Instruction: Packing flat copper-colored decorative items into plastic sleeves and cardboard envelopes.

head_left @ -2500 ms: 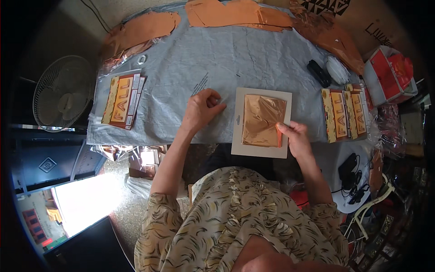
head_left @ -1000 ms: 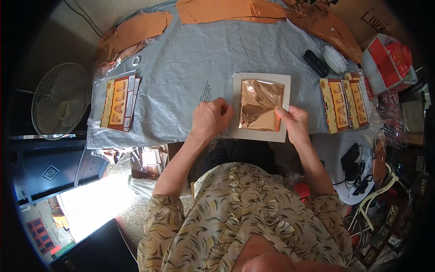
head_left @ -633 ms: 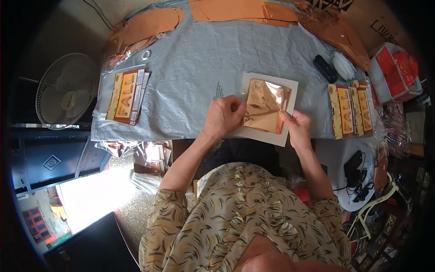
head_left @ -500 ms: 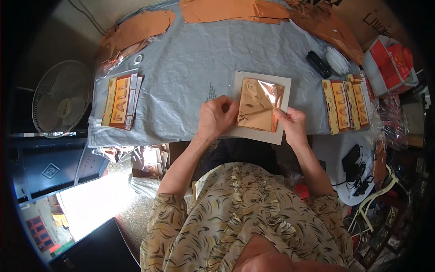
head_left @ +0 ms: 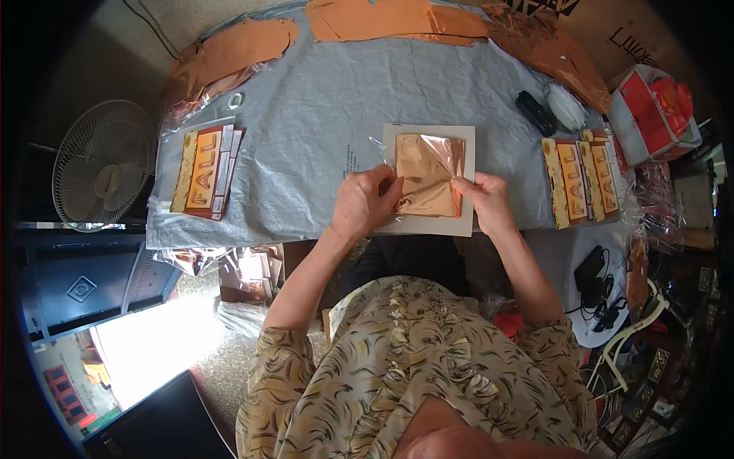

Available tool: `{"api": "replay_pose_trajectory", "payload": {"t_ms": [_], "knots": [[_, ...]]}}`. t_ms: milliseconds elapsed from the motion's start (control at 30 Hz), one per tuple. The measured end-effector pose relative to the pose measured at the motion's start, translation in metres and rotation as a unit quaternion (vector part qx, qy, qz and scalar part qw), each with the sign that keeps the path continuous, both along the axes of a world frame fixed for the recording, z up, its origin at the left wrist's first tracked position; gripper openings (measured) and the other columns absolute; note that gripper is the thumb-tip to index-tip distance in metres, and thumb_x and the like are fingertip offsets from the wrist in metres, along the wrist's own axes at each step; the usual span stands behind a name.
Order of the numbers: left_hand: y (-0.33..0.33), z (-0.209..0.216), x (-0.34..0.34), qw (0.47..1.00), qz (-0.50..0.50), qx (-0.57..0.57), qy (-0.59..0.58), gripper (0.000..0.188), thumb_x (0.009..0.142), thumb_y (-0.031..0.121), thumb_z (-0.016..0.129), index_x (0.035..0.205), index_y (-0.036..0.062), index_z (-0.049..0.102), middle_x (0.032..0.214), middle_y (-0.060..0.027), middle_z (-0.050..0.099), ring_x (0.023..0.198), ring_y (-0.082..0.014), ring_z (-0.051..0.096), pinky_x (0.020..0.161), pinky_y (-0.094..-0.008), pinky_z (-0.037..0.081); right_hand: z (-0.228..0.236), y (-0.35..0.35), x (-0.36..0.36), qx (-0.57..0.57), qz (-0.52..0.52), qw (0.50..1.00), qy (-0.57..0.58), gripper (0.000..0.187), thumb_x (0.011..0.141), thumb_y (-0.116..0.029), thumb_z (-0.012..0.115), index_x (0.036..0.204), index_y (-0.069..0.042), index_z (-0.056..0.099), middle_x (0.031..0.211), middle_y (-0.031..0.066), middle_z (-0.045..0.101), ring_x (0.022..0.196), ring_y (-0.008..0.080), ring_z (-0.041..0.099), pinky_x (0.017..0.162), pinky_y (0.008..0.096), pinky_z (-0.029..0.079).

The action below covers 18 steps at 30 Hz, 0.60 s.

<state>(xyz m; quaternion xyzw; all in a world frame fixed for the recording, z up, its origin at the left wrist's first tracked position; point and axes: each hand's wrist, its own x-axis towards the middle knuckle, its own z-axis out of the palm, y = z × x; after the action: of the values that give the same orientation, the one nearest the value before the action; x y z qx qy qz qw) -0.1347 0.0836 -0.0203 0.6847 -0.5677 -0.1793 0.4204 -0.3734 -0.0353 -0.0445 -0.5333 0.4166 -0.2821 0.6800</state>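
Near the table's front edge, a pale grey card lies under a folded sheet of shiny copper-coloured foil. My right hand grips the right side, thumb on the foil and fingers at the card's edge. Creases in the foil run toward that thumb. At the left edge, my left hand is closed with its fingertips pinched against the foil's side. A bit of clear plastic film sticks up just above this hand, seemingly held in it; the exact grip is hidden.
Printed packs lie at the left and right of the grey-covered table. Orange sheets line the back edge. A black object and a white bundle lie back right, by a red-and-white box. A fan stands left.
The card and foil have shifted a little left and turned straighter, my right hand moving with them. Clear film now shows above my left hand.
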Motion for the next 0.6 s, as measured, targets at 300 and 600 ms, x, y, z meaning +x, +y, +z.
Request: {"api": "replay_pose_trajectory", "payload": {"t_ms": [300,600], "knots": [[0.001,0.001,0.034,0.983,-0.037,-0.034,-0.179,0.032,0.098,0.031,0.072,0.121,0.0074,0.071,0.12,-0.0127,0.073,0.108,-0.0284,0.071,0.092,-0.0468,0.052,-0.007,-0.009,0.009,-0.011,0.009,1.0,0.022,0.023,0.098,-0.006,0.073,0.116,0.009,0.073,0.103,0.0103,0.078,0.084,0.0105,0.071,0.075,0.0261,0.057],[0.0,-0.022,0.047,0.936,-0.108,0.008,-0.334,0.077,0.108,0.058,0.042,0.165,0.0084,0.033,0.172,-0.0077,0.034,0.16,-0.0258,0.028,0.129,-0.0576,0.01,0.004,-0.015,0.024,0.058,0.044,0.997,0.01,0.024,0.099,-0.009,0.073,0.115,0.008,0.074,0.102,0.0099,0.077,0.083,0.013,0.072,0.074,0.0275,0.059]]}}
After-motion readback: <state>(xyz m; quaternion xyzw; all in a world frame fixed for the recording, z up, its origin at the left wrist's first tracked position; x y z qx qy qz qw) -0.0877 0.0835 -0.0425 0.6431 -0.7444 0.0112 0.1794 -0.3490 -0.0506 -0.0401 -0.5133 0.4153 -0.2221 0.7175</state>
